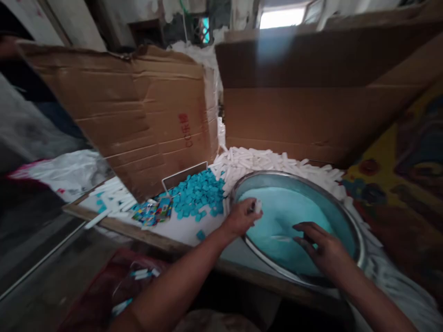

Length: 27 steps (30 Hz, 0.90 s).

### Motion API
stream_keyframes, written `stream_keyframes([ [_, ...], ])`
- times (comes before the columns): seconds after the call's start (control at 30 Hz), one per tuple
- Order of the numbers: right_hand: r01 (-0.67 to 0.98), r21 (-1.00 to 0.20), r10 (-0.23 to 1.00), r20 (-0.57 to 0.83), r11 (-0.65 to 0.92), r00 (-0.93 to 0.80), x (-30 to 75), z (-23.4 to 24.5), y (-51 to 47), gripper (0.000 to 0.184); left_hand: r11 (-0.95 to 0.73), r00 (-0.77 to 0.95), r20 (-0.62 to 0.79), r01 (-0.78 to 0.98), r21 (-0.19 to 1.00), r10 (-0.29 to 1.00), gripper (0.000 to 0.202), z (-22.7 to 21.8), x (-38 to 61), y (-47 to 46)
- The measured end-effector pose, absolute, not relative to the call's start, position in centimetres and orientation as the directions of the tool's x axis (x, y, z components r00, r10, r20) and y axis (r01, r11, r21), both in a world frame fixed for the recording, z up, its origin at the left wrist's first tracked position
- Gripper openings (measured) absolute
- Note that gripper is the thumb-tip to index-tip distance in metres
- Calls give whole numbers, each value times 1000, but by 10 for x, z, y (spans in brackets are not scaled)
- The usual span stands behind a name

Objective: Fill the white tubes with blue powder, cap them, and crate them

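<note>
A large metal basin (360,244) holds pale turquoise powder (277,203) with a hollow near its middle. My left hand (238,216) is over the basin's left side, its fingers closed round a small white tube (258,206) whose end shows past the fist. My right hand (320,244) hovers above the right part of the powder, thumb and fingers apart, with nothing visible between them. Left of the basin lies a heap of turquoise caps (199,191). Behind the rim are piled many white tubes (252,159).
Cardboard walls (145,115) stand at the back and left. Colourful printed packets (152,211) and long white sticks (114,198) lie at the left of the table, which has a wooden front edge (138,234). Below is a red bag (114,272) with white and turquoise pieces inside.
</note>
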State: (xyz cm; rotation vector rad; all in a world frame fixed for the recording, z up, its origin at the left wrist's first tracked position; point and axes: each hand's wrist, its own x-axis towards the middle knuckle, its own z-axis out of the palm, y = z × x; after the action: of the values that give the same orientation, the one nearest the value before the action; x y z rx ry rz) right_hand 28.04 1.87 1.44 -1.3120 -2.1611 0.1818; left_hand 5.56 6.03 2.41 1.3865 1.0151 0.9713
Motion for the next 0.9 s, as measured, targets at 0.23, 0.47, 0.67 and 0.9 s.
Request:
stream_keyframes([
  [0.23, 505, -490, 691, 347, 710, -634, 172, 11, -39, 22, -59, -82, 49, -122, 991, 995, 33, 32, -41, 40],
  [0.47, 764, -435, 831, -60, 477, -553, 68, -33, 21, 23, 72, -255, -83, -54, 996, 963, 35, 8, -97, -2],
  [0.67, 771, -401, 820, -79, 495, -567, 35, -39, 29, 19, 144, -305, -152, -46, 988, 940, 36, -5, -113, -16],
  [0.9, 715, -487, 799, -58, 501, -599, 52, -37, 23, 15, 203, -120, -201, 9, 979, 972, 28, -24, -99, -22],
])
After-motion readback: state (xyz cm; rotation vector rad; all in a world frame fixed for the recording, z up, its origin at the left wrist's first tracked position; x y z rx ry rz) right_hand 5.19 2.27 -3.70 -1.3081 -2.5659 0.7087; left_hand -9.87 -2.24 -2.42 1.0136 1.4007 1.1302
